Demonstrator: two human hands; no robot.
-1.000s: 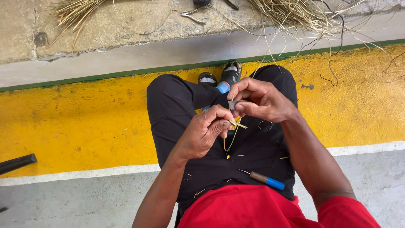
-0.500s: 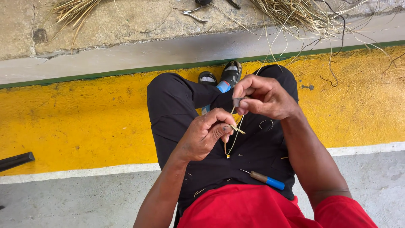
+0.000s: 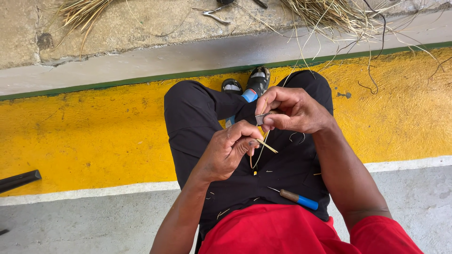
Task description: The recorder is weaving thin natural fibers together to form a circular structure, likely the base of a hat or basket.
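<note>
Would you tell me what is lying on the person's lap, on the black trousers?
A blue-handled tool and scattered straw bits lie on the black trousers. The left hand and right hand hide whatever lies beneath them.

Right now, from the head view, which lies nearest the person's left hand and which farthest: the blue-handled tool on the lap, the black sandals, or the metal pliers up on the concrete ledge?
From the left hand:
1. Blue-handled tool, lower right, on the lap.
2. Black sandals, above, past the knees; nearly as close as the tool.
3. Metal pliers, far top, on the concrete ledge.

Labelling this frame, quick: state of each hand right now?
Left hand: closed, pinching a thin straw strip.
Right hand: closed on a small grey blade-like piece.
</note>
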